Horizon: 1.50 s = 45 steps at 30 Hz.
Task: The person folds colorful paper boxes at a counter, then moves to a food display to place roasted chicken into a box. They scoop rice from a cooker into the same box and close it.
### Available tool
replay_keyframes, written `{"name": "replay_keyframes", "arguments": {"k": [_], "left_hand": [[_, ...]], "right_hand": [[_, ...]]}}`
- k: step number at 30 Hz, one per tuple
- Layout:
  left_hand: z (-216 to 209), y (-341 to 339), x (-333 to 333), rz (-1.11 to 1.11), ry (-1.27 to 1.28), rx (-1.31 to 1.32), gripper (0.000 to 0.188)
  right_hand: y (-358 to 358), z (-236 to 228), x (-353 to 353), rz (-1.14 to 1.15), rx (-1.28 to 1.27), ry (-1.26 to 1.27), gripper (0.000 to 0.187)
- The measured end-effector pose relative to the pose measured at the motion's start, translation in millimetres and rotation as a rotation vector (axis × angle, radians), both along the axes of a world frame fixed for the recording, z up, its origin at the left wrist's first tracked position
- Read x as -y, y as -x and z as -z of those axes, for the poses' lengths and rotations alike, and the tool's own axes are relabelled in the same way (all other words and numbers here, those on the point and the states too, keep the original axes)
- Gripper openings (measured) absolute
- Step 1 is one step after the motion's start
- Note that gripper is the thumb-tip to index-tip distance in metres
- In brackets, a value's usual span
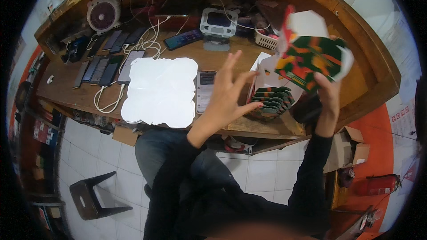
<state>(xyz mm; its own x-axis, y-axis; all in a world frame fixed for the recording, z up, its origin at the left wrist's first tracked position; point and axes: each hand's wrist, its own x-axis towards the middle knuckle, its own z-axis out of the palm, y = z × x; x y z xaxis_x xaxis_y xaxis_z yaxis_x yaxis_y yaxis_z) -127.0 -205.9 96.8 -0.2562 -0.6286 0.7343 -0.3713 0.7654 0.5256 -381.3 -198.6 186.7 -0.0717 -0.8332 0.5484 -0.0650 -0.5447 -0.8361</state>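
My right hand [328, 93] grips a paper box [311, 60] by its lower edge, raised over the right of the table. The box is green with red and yellow shapes, white inside, its flaps standing out. My left hand [222, 95] is spread, thumb and fingers apart, with nothing in it. Its fingertips are beside a nested row of similar green boxes [272, 102] at the table's front edge; whether they touch it I cannot tell. To the left of that hand lies a stack of white die-cut card sheets [160, 91]. A phone [206, 84] lies between stack and hand.
Several phones [100, 69] and white charging cables [151, 42] lie at the table's left. A small fan [103, 14], a device on a stand [218, 23] and a cream basket [266, 41] stand behind. Below are a dark stool [89, 198] and a cardboard box [344, 151].
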Motion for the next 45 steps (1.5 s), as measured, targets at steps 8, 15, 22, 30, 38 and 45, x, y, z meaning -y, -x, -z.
{"name": "replay_keyframes", "arguments": {"k": [8, 15, 22, 30, 38, 45], "left_hand": [[48, 23, 22, 0.026, 0.108, 0.113, 0.048], [20, 40, 38, 0.363, -0.019, -0.613, 0.074], [-22, 60, 66, 0.417, -0.305, -0.414, 0.057], [-37, 72, 31, 0.003, -0.11, -0.206, 0.049], [-21, 74, 12, -0.21, -0.169, 0.015, 0.051], [-2, 94, 27, 0.115, -0.227, -0.436, 0.053]], "right_hand": [[22, 61, 15, -0.173, -0.278, -0.04, 0.114], [15, 56, 14, -0.084, -0.225, -0.05, 0.11], [-10, 54, 18, -0.051, 0.164, -0.178, 0.073], [-21, 57, 18, 0.007, 0.349, -0.154, 0.057], [-6, 65, 17, -0.04, 0.181, -0.254, 0.057], [-16, 91, 13, 0.009, 0.452, -0.256, 0.06]]}}
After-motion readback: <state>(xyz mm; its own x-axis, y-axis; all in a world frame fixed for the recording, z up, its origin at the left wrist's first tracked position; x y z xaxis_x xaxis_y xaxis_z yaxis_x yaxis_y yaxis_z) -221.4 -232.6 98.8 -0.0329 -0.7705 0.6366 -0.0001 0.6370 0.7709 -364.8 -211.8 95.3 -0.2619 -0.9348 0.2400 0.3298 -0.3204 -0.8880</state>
